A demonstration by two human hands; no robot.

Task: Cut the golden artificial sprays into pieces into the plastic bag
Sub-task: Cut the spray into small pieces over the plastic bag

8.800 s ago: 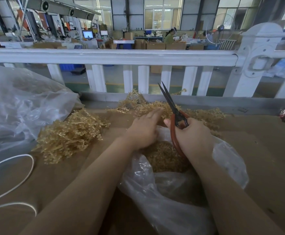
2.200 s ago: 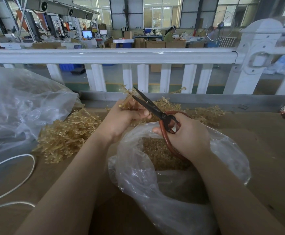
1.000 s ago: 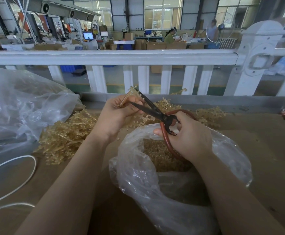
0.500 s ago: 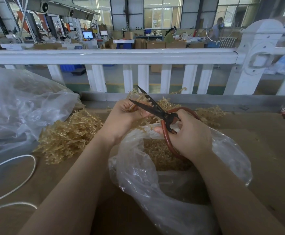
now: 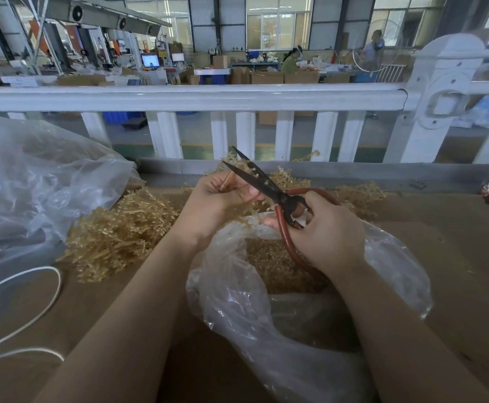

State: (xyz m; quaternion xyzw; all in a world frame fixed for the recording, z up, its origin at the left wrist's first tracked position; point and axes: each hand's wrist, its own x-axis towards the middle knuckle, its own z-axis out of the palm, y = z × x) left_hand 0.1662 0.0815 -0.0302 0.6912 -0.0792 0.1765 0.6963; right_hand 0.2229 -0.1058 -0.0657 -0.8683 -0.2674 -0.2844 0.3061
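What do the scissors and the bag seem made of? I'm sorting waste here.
Scissors: dark, dull blades that look like uncoated steel; the looped handles look red-coated, glossy. Plastic bag: thin clear film, probably polyethylene, judging by its crinkles, shine and the cut pieces showing through.

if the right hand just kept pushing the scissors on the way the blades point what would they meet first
Most likely the golden spray held up by the left hand: the open blades of the scissors in the right hand already straddle it. Beyond that, probably the white railing, though depth is unclear.
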